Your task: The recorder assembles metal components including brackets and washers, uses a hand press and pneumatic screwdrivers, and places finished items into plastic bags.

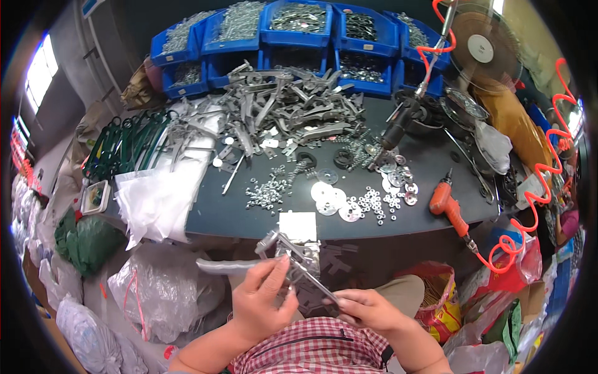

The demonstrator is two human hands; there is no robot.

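Near the table's front edge, my left hand (265, 299) is closed on a grey metal lever part (227, 267), whose curved handle sticks out to the left. My right hand (367, 308) pinches the lower end of a thin dark metal rod (319, 285). That rod slants up to the left and meets the metal pieces by my left fingers; whether it is joined to them I cannot tell. Just beyond is a small metal fixture (305, 252) with a pale square plate (298, 225) on top. My fingers partly hide the held part.
A heap of grey metal levers (286, 106) lies before blue bins (299, 37) of small hardware. Nuts (372, 202), round discs (328, 198) and springs (358, 149) lie nearer. At right are an orange power driver (447, 204) with a coiled red hose (541, 198) and a hanging driver (402, 124).
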